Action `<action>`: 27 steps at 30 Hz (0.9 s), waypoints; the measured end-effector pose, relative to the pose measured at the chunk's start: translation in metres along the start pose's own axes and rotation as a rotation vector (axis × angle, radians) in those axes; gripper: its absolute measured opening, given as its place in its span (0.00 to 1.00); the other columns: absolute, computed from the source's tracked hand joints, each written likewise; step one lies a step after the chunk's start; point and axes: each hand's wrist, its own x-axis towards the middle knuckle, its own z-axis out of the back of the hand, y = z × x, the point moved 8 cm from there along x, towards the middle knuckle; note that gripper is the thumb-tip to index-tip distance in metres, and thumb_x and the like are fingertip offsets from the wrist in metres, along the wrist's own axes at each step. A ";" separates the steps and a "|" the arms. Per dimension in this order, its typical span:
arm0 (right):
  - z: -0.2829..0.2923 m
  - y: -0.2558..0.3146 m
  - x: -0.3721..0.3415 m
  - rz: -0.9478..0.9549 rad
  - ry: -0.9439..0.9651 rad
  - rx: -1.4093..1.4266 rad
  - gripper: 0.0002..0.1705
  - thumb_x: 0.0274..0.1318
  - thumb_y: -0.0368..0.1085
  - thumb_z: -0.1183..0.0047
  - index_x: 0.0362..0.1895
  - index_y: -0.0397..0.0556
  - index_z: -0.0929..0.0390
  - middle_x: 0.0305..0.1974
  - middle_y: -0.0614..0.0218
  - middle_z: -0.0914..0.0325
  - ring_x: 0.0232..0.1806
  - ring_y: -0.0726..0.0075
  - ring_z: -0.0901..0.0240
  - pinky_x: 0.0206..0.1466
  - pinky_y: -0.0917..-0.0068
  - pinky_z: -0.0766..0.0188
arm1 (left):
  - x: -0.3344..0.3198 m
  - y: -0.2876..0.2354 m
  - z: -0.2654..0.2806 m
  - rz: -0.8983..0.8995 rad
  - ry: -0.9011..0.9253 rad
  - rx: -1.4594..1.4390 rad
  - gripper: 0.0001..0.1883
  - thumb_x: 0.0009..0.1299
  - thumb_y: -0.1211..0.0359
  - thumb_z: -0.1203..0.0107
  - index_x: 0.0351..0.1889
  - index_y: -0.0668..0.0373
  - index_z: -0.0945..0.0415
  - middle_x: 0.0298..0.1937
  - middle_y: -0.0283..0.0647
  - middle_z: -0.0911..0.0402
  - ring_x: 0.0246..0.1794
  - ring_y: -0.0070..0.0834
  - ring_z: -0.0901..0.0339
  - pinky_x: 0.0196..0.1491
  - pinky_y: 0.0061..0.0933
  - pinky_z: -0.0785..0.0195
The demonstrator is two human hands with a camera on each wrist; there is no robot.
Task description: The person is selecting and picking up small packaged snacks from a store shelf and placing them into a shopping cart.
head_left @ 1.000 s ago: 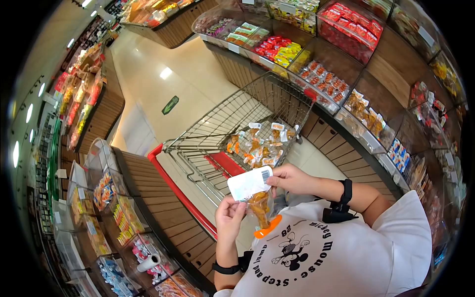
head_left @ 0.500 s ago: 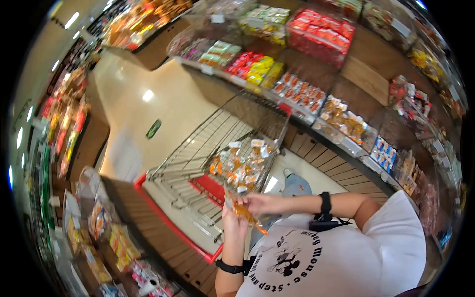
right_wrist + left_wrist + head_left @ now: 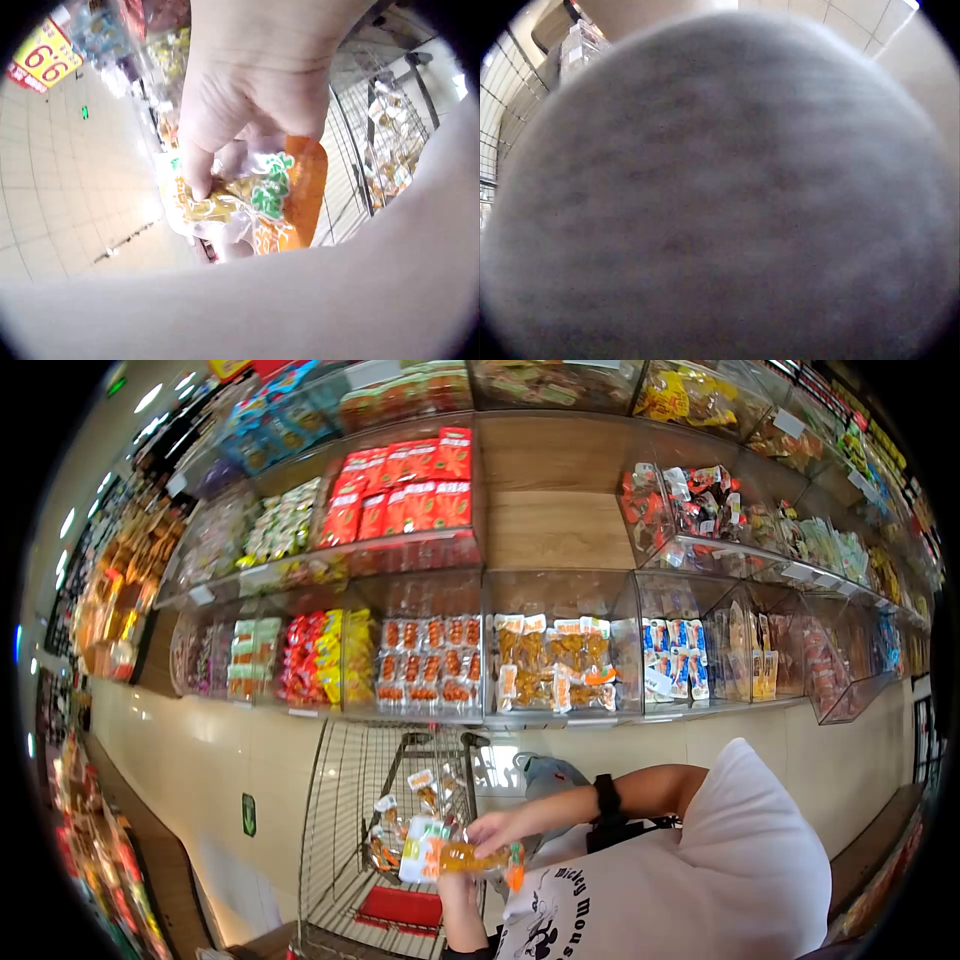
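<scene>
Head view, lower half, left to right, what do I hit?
Packaged goods on the far-left display → green floor sign → shopping cart's wire side → held packet → black wristband → white sleeve.

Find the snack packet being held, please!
In the head view, the packet is low, near the middle, at the hands, just left of the shirt and overlapping the cart.

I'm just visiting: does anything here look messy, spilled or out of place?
Nothing looks spilled. In the clear plastic shelf bin of brown snack packets, one orange-ended packet seems turned sideways, odd among white-labelled neighbours. The held clear plastic packet, orange at one end, shows no obvious tear.
</scene>
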 end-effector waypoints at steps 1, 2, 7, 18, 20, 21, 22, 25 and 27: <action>0.032 0.022 -0.018 0.066 -0.154 0.017 0.18 0.48 0.38 0.55 0.42 0.42 0.38 0.33 0.72 0.33 0.35 0.79 0.38 0.38 0.84 0.40 | 0.019 0.001 -0.010 -0.007 -0.017 0.085 0.17 0.59 0.67 0.57 0.47 0.59 0.41 0.43 0.39 0.34 0.37 0.28 0.33 0.38 0.29 0.37; 0.062 0.040 -0.035 0.129 -0.305 0.034 0.18 0.48 0.38 0.55 0.42 0.42 0.38 0.32 0.73 0.33 0.34 0.79 0.38 0.37 0.84 0.39 | 0.033 -0.007 -0.032 -0.104 0.065 0.093 0.13 0.61 0.67 0.59 0.43 0.59 0.39 0.41 0.39 0.33 0.37 0.26 0.34 0.38 0.27 0.40; 0.258 0.058 -0.120 0.329 -1.112 0.256 0.12 0.47 0.40 0.55 0.35 0.47 0.33 0.25 0.74 0.36 0.22 0.83 0.43 0.19 0.85 0.46 | 0.078 -0.011 -0.076 0.013 0.121 0.186 0.08 0.62 0.66 0.60 0.37 0.58 0.37 0.38 0.38 0.30 0.35 0.21 0.34 0.35 0.21 0.43; 0.430 -0.010 -0.090 0.086 -1.375 0.000 0.17 0.45 0.46 0.55 0.22 0.44 0.30 0.14 0.70 0.35 0.15 0.77 0.40 0.18 0.77 0.44 | 0.096 0.007 -0.036 0.081 -0.135 0.157 0.07 0.60 0.65 0.58 0.35 0.55 0.36 0.33 0.36 0.29 0.32 0.22 0.33 0.32 0.24 0.42; 0.432 -0.010 -0.093 0.024 -1.437 -0.067 0.17 0.44 0.47 0.54 0.22 0.44 0.30 0.15 0.67 0.32 0.17 0.73 0.37 0.20 0.74 0.42 | 0.096 0.009 -0.034 0.096 -0.159 0.163 0.07 0.60 0.66 0.58 0.35 0.56 0.36 0.33 0.36 0.29 0.32 0.22 0.33 0.32 0.23 0.41; 0.436 -0.012 -0.094 -0.010 -1.454 -0.137 0.17 0.43 0.47 0.54 0.22 0.44 0.30 0.16 0.66 0.32 0.18 0.70 0.36 0.21 0.73 0.41 | 0.096 0.010 -0.034 0.104 -0.168 0.165 0.07 0.60 0.66 0.58 0.35 0.56 0.36 0.33 0.37 0.29 0.32 0.23 0.33 0.32 0.23 0.41; 0.440 -0.013 -0.095 -0.044 -1.469 -0.210 0.17 0.43 0.48 0.53 0.21 0.45 0.30 0.16 0.65 0.31 0.18 0.68 0.36 0.21 0.72 0.41 | 0.094 0.010 -0.037 0.126 -0.196 0.145 0.08 0.60 0.66 0.57 0.35 0.57 0.36 0.33 0.37 0.29 0.32 0.23 0.32 0.32 0.22 0.40; 0.437 -0.005 -0.100 -0.078 -1.560 -0.399 0.18 0.40 0.48 0.51 0.20 0.45 0.30 0.18 0.62 0.31 0.20 0.62 0.35 0.23 0.68 0.41 | 0.097 0.017 -0.030 0.105 -0.152 0.193 0.08 0.60 0.66 0.58 0.36 0.57 0.36 0.34 0.37 0.29 0.32 0.24 0.32 0.32 0.23 0.40; 0.433 0.002 -0.103 -0.066 -1.603 -0.470 0.18 0.39 0.49 0.51 0.20 0.45 0.30 0.18 0.60 0.31 0.21 0.61 0.35 0.23 0.68 0.41 | 0.097 0.023 -0.025 0.125 -0.138 0.160 0.08 0.60 0.67 0.58 0.37 0.57 0.37 0.34 0.38 0.29 0.32 0.25 0.32 0.33 0.23 0.40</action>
